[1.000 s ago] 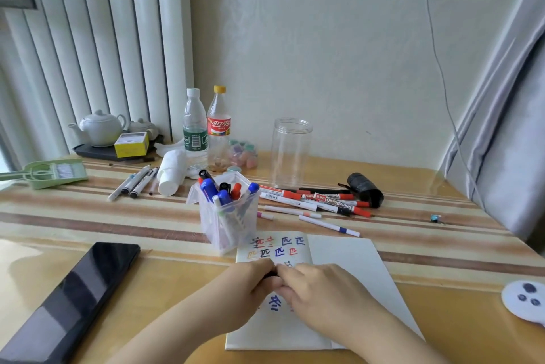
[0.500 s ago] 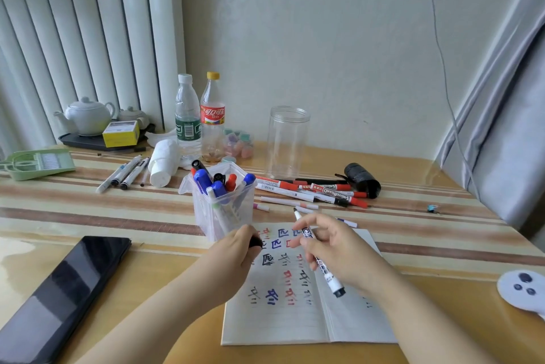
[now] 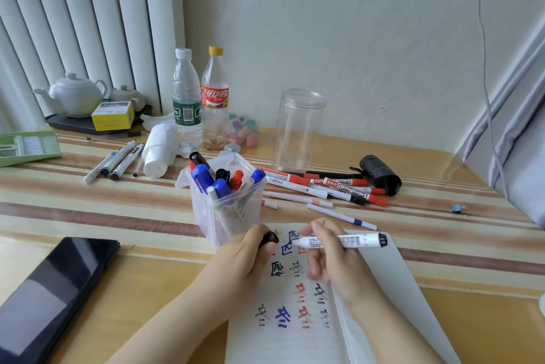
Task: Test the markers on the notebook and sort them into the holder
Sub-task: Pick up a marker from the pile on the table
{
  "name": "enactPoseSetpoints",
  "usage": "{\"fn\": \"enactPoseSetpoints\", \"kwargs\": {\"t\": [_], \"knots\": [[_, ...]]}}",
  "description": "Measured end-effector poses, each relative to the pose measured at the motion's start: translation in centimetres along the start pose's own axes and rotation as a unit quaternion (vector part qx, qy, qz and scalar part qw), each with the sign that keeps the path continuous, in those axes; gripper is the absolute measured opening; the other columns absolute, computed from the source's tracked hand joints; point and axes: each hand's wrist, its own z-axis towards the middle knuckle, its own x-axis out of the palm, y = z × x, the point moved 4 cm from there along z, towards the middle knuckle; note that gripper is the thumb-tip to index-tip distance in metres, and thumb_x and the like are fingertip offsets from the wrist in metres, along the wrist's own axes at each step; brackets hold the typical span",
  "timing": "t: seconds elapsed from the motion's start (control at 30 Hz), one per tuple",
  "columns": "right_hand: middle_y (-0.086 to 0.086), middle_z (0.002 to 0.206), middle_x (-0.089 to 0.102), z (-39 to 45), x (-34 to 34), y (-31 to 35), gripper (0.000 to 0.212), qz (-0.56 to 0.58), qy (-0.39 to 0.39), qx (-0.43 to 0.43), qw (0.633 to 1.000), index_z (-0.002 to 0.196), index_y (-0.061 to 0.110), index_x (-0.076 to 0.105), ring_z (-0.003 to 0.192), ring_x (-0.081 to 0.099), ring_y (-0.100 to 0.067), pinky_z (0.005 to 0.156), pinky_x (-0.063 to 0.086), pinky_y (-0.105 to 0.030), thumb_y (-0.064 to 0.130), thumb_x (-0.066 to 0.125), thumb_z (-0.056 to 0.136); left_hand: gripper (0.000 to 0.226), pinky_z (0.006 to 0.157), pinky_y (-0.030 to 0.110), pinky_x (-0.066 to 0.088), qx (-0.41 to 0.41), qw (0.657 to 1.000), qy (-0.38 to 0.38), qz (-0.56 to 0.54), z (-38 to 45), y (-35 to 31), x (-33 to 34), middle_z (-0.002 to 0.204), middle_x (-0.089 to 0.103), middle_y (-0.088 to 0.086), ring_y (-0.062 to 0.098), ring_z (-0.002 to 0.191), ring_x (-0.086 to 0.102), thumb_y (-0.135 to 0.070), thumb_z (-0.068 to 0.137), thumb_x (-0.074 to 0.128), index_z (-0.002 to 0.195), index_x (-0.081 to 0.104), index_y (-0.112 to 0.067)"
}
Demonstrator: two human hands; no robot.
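Since 1 second ago your hands have come apart: they were pressed together over the notebook (image 3: 298, 331), and now the cap is off. Your left hand (image 3: 250, 254) curls round the black cap (image 3: 269, 238) just in front of the marker holder (image 3: 227, 201), and your right hand (image 3: 330, 257) has swung the whiteboard marker (image 3: 342, 240) from pointing down, as it did half a second ago, to lying nearly level above the page. Both grips are pinching: the left on the cap, the right's fingers wrapped round the marker barrel.

By my reading that puts you at the testing step for this marker, with the bare tip aimed left toward the holder and not yet on paper; you would need to tilt it down to write.

The marker has a white barrel with printed text and a black end band. It hangs just right of the holder, over the top of the notebook, whose page already carries blue, red and black test marks. The holder, a clear plastic tub, stands touching the notebook's far left corner, packed with blue, red and black capped markers. More loose markers (image 3: 333, 186) lie to the right of the holder.
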Motion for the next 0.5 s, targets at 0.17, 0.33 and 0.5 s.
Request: {"fn": "enactPoseSetpoints", "kwargs": {"t": [0.17,0.33,0.5], "knots": [[0.004,0.046,0.052,0.2,-0.8,-0.2,0.027,-0.059,-0.055,-0.049,0.996,0.067,0.015,0.057,0.057,0.058,-0.031,0.066,0.052,-0.047,0.025,0.055,0.092,0.05,0.068,0.015,0.039,0.031,0.999,0.017,-0.036,0.1,0.6,0.4,0.078,0.051,-0.018,0.002,0.076,0.049,-0.059,0.084,0.019,0.103,0.048,-0.023],[-0.013,0.055,0.046,0.0,-0.5,-0.9,0.028,-0.069,-0.063,-0.058,0.994,0.067,0.01,0.043,0.044,0.037,-0.018,0.042,0.028,-0.021,0.011,0.065,0.083,0.035,0.066,0.03,0.041,0.06,0.998,0.021,-0.024,-0.2,1.0,1.2,0.08,0.058,-0.004,0.011,0.071,0.05,-0.052,0.088,0.023,0.099,0.044,-0.027],[-0.002,0.051,0.032,-0.1,-0.1,-0.7,0.035,-0.095,-0.061,-0.069,0.991,0.064,0.008,0.035,0.045,0.025,-0.012,0.043,0.021,-0.024,0.012,0.064,0.084,0.051,0.07,0.033,0.042,0.037,0.999,0.026,-0.021,-0.1,1.0,1.4,0.086,0.059,-0.002,0.013,0.076,0.051,-0.057,0.083,0.018,0.102,0.048,-0.02]]}}
